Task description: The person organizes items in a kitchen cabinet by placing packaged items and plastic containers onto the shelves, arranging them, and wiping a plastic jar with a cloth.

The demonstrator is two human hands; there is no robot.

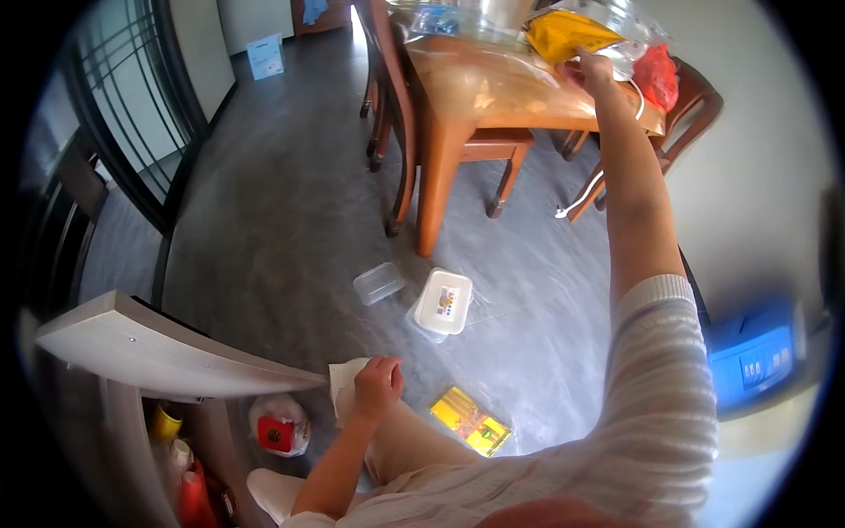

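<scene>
My right hand (593,70) reaches far out to the table's right corner. Its fingers are closed on the lower edge of a yellow bag (563,35), which lies among clear plastic wrapping (607,13). Just right of that hand is a red plastic bag (657,77). My left hand (378,387) rests low at my bent knee (405,440) with its fingers curled in. Whether it holds anything is hidden. Beside it a pale flat piece (337,387) shows at the end of the open cabinet door (176,348).
On the floor are a white-lidded container (443,302), a clear box (378,283), a yellow packet (471,421) and a bag with a red label (279,431). Wooden chairs (400,114) flank the table (510,106). A white cable (585,194) hangs down; a blue box (753,356) stands right.
</scene>
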